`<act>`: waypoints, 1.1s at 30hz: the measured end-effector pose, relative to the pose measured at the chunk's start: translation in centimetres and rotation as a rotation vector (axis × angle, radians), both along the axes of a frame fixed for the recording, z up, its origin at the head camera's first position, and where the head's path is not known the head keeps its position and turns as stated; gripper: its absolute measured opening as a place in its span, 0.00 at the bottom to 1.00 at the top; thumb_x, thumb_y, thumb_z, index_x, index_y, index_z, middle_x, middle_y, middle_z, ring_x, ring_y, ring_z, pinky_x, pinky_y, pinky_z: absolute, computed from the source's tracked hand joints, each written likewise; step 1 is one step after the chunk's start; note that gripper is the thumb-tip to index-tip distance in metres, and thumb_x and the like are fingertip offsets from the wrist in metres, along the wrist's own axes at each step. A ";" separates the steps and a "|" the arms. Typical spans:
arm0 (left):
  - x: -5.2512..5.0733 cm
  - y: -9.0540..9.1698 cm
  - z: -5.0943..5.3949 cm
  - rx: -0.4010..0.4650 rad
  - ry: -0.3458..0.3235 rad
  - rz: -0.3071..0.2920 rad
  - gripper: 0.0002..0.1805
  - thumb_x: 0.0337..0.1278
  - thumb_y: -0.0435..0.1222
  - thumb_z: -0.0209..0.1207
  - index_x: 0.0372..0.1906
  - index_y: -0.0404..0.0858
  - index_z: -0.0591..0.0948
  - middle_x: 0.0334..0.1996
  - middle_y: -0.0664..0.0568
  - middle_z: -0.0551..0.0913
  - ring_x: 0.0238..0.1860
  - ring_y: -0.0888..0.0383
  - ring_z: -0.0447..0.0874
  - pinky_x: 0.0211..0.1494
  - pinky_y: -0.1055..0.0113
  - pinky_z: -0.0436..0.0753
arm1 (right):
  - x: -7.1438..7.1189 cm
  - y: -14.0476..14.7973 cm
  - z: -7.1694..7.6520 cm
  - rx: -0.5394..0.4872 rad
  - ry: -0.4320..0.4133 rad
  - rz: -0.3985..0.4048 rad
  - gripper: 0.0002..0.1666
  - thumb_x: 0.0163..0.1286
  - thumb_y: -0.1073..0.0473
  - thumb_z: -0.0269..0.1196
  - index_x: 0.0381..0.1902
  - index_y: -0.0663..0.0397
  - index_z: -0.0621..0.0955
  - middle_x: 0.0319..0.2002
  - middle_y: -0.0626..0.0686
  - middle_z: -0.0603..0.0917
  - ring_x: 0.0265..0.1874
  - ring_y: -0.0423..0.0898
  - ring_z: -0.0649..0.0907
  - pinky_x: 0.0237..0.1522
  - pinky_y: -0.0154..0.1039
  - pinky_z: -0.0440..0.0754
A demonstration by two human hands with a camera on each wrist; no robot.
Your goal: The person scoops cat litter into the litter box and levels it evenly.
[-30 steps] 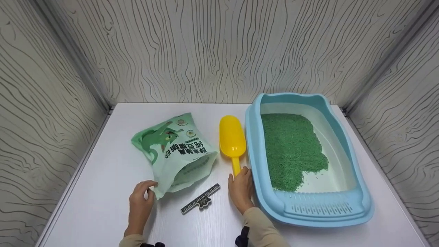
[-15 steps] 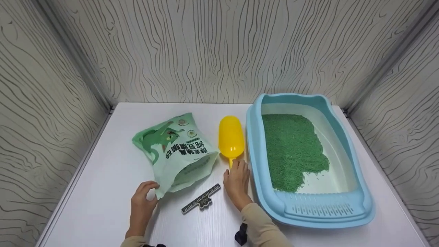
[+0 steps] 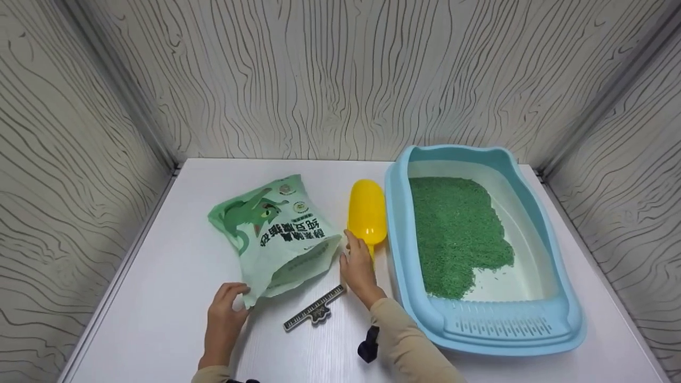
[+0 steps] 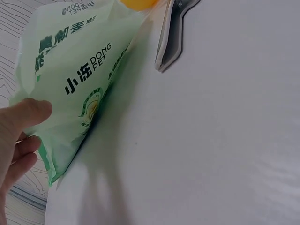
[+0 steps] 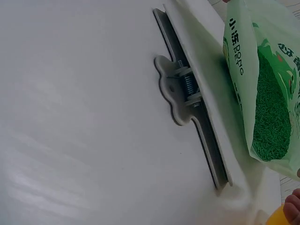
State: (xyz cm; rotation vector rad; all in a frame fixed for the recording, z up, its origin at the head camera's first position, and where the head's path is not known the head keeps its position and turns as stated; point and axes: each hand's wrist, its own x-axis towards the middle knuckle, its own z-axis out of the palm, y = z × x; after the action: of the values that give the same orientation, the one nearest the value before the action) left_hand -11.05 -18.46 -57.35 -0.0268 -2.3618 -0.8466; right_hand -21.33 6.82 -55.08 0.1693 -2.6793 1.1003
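Observation:
My left hand [image 3: 226, 311] pinches the lower left corner of the mouth of a pale green cat litter bag [image 4: 70, 70], thumb on one side and fingers on the other. The bag lies on its back with its mouth toward me, and green pellets show inside it in the right wrist view. My right hand [image 3: 360, 268] is at the mouth's right corner, fingers extended and fingertips at or very near the bag edge. Whether they touch is unclear. Just beyond it lies a yellow scoop [image 3: 367, 210], its handle partly hidden by the hand.
A blue litter box [image 3: 396, 255] with green pellets [image 3: 452, 229] fills the right side, close beside the scoop. Between my hands lies a bag clip [image 5: 180, 89] with a piano-key pattern on top. Wood-grain walls [image 3: 319, 80] enclose the white table [image 3: 159, 266].
My right hand has left the scoop's handle and moved left to the bag's mouth corner. The scoop has shifted slightly right, toward the litter box. My left hand stays on the bag.

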 end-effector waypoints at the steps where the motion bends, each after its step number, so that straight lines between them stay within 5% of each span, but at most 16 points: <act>1: 0.0 -0.1 0.0 -0.009 0.005 0.000 0.23 0.20 0.17 0.73 0.32 0.34 0.82 0.36 0.50 0.82 0.42 0.49 0.84 0.58 0.97 0.65 | -0.2 0.0 0.1 -0.023 -0.032 0.015 0.29 0.63 0.70 0.60 0.63 0.57 0.71 0.41 0.57 0.79 0.41 0.49 0.80 0.47 0.46 0.82; 6: 0.0 -0.5 -0.1 -0.047 0.026 -0.001 0.21 0.22 0.15 0.71 0.30 0.34 0.82 0.35 0.49 0.82 0.41 0.49 0.85 0.57 0.97 0.66 | -0.9 -0.1 0.2 -0.120 -0.124 0.061 0.26 0.64 0.72 0.57 0.61 0.56 0.73 0.41 0.59 0.80 0.42 0.51 0.81 0.49 0.46 0.84; 15: -0.1 -0.9 -0.1 -0.080 -0.028 0.048 0.15 0.30 0.18 0.71 0.29 0.35 0.83 0.33 0.49 0.82 0.38 0.49 0.86 0.49 0.86 0.78 | -1.4 -0.2 0.2 -0.212 -0.151 0.052 0.22 0.64 0.73 0.56 0.57 0.61 0.75 0.39 0.59 0.81 0.39 0.49 0.80 0.46 0.44 0.85; 28: -0.3 -2.5 -0.2 0.042 -0.007 0.042 0.12 0.35 0.18 0.69 0.29 0.34 0.83 0.32 0.49 0.83 0.39 0.49 0.86 0.53 0.97 0.68 | -1.6 -0.2 0.0 -0.193 -0.186 0.096 0.17 0.63 0.77 0.53 0.47 0.59 0.77 0.41 0.59 0.82 0.41 0.49 0.79 0.48 0.45 0.82; 33: -0.5 -3.2 -0.3 0.140 -0.055 0.062 0.09 0.40 0.20 0.68 0.29 0.33 0.84 0.34 0.48 0.84 0.42 0.70 0.82 0.51 0.96 0.71 | -1.7 -0.3 -0.1 -0.185 -0.202 0.126 0.15 0.62 0.77 0.53 0.43 0.59 0.78 0.42 0.59 0.84 0.41 0.49 0.81 0.48 0.44 0.84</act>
State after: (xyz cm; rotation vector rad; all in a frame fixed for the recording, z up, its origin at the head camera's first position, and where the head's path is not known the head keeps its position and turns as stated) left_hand -11.55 -21.68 -57.68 0.1277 -2.3349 -0.9921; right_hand -23.06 6.48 -55.15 0.2061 -2.7517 1.4689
